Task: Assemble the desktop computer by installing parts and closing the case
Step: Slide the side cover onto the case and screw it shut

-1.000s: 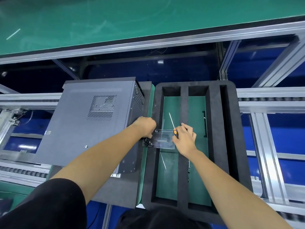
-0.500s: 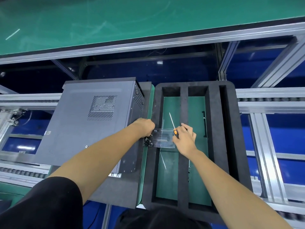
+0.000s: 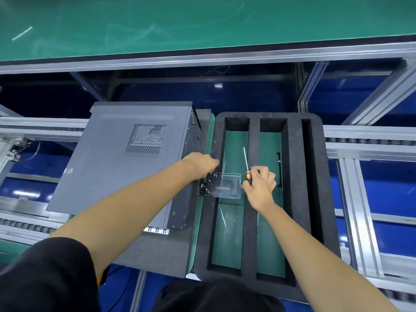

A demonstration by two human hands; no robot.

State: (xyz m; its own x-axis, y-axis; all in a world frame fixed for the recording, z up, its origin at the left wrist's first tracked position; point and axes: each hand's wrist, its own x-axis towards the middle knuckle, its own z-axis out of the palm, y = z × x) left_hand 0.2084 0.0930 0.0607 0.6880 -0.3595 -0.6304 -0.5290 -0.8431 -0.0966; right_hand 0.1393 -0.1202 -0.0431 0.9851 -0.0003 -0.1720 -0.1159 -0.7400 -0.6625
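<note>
Clear tray (image 3: 225,185) holds black screws (image 3: 204,188); left hand (image 3: 201,164) grip unclear; right hand (image 3: 260,185) grips screwdriver (image 3: 247,167).

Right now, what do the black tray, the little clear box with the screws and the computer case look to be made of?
Black tray: probably dense foam, matte, slightly fuzzy, with rounded cut-out slots.
Clear box: see-through plastic, glossy, with glints on its edges.
Computer case: likely painted sheet metal, dark grey and smooth, with a punched vent grid.
Screws: small, dark, probably metal; too small to be sure.

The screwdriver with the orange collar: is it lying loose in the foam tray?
No, the right hand grips the screwdriver by its handle, shaft pointing away.
</note>
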